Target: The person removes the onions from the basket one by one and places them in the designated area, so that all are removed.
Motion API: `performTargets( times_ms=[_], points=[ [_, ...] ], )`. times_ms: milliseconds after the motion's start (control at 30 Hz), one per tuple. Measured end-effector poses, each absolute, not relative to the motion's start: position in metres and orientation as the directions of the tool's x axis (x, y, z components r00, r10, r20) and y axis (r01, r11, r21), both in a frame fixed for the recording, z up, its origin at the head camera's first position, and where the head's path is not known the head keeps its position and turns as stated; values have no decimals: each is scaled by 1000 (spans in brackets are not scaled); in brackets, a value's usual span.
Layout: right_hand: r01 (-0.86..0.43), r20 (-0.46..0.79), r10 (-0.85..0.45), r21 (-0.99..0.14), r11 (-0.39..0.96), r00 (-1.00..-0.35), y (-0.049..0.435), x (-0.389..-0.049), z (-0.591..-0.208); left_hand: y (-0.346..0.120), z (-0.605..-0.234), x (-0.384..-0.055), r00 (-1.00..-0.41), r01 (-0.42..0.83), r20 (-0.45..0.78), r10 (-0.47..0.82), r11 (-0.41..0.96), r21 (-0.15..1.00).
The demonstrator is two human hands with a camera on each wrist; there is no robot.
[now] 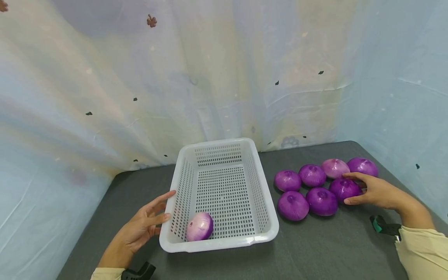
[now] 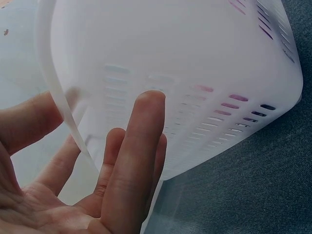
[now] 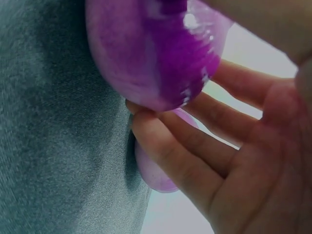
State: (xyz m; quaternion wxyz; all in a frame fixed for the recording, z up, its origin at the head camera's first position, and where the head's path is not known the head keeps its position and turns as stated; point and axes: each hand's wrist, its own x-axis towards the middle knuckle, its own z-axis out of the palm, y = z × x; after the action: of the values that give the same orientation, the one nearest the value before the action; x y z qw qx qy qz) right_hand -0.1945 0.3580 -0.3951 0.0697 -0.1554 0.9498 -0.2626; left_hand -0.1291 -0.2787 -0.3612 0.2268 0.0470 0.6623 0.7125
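Note:
On the dark table stands a white perforated plastic basket [image 1: 224, 194], and inside its near left corner lies one pale purple onion [image 1: 200, 226]. My left hand [image 1: 141, 223] holds the basket's left rim, with fingers along the outer wall [image 2: 195, 48] in the left wrist view. Over on the right, my right hand [image 1: 379, 194] grips a dark purple onion [image 1: 344, 189], thumb on its near side and fingers round the far side. In the right wrist view that onion [image 3: 151, 53] fills the top, with the fingertips under its lower edge, close to the cloth.
Several more purple onions sit grouped between the basket and my right hand, among them a front one [image 1: 293, 205], a pinkish one [image 1: 335, 168] and one at the far right [image 1: 363, 167]. A patterned curtain [image 1: 217, 77] hangs behind the grey table [image 1: 140, 186].

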Motion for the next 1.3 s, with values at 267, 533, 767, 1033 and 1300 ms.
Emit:
performTargets(
  times_ms=[267,533,767,1033,1300],
  points=[
    [-257,-61,-355,-578,775,-933,359,-193,-393,-279,-361,-130,-893,-261,-237,382,-11,965],
    [-306,37,-335,-506,806,-942,356,-192,-383,-281,-365,-130,-888,-250,-216,405,-31,968],
    [-368,103,-367,-497,786,-924,313,-187,-343,-281,-364,-130,-886,-254,-213,411,-47,966],
    [-483,80,-527,-533,694,-846,226,-189,-292,-279,-362,-131,-895,-255,-227,384,-23,967],
    [-596,13,-703,-541,593,-711,145,-202,-269,-280,-362,-131,-894,-265,-236,381,-26,964]
  ],
)
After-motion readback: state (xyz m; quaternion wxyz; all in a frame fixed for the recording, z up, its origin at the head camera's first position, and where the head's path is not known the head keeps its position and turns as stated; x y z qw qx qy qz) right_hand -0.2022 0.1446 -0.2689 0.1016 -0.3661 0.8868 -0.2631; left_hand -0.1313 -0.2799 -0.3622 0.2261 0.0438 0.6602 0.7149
